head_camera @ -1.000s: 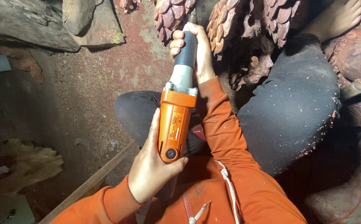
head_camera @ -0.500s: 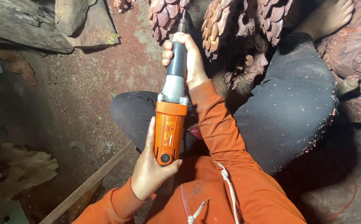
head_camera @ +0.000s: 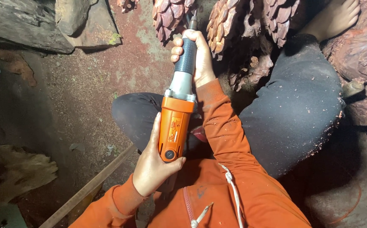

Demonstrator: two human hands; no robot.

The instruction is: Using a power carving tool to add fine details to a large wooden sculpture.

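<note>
Over the last second the orange die grinder (head_camera: 176, 122) has moved forward, away from the body: its bit tip, earlier short of the carving, now sits in the gap between the scaled lobes of the reddish wood carving (head_camera: 221, 25). The right hand (head_camera: 196, 57) has advanced with the grey neck of the tool toward the carving. The left hand (head_camera: 154, 166) at the tool's rear end has followed forward. The tool's axis has tipped slightly rightward at the tip.

One orange die grinder (head_camera: 176, 122), two hands, one bare foot (head_camera: 333, 19), one wooden slat (head_camera: 88, 188).
</note>
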